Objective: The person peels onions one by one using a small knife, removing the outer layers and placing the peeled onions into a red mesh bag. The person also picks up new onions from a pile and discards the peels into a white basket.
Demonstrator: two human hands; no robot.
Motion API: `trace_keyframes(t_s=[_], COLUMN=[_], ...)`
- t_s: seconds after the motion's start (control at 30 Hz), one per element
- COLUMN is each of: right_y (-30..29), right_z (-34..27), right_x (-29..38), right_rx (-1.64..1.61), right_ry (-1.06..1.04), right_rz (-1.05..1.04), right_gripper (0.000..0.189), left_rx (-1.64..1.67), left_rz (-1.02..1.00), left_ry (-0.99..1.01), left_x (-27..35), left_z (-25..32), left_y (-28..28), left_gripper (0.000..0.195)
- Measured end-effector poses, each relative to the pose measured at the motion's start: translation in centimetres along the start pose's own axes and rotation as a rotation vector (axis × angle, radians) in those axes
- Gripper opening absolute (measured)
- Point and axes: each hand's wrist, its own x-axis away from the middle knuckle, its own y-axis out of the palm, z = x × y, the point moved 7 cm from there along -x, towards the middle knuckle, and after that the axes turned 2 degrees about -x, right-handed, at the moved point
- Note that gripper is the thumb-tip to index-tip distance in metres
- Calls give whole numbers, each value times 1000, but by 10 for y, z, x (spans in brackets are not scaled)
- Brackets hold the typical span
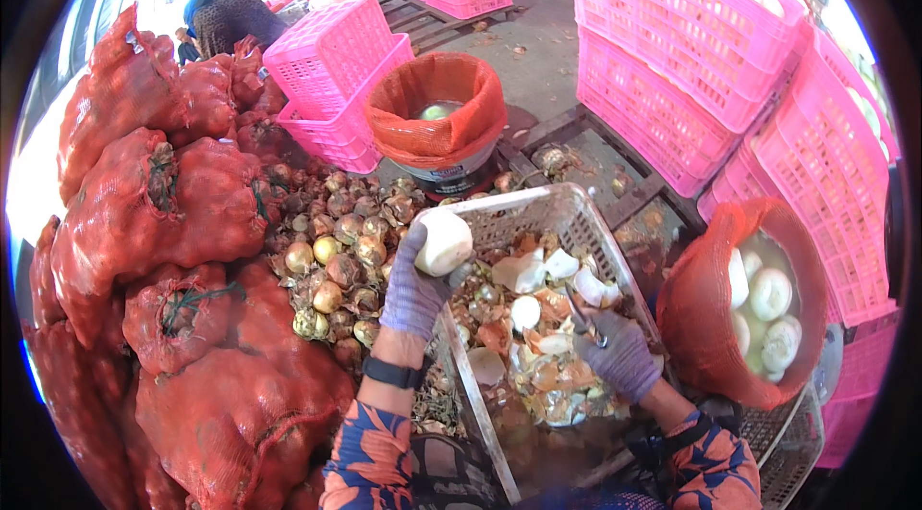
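Observation:
My left hand (416,292), in a purple glove, grips a peeled white onion (444,242) above the left rim of a white plastic crate (470,359). Inside the crate lie onion skins (555,373) and cut white onion pieces (526,313). Over the crate's right side, my right hand (619,355), gloved too, holds a small knife (580,312) with its blade angled up and left. Unpeeled onions (338,269) are heaped on the floor to the left of the crate.
Full red mesh sacks (194,215) are piled at left. A bucket lined with red mesh (436,114) stands ahead; another mesh-lined bucket (742,301) at right holds peeled onions in cloudy liquid. Pink plastic crates (655,106) are stacked at right. A person (234,16) bends at far left.

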Motion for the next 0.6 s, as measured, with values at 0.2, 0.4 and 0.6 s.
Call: trace_keyframes(t_s=[0.2,0.4,0.6], right_y=[26,19,31], right_z=[18,13,3], right_x=[4,5,-2], right_rx=[-155,-169,-58], right_ry=[152,300,270], right_rz=[-185,-175,-181], right_gripper=[27,31,29], left_rx=[-68,-220,-776], left_rz=[-61,131,495], left_ry=[290,369,169], left_x=[-83,-96,-60], left_z=[88,89,7], left_y=[31,-66,-278], left_gripper=[50,42,28])
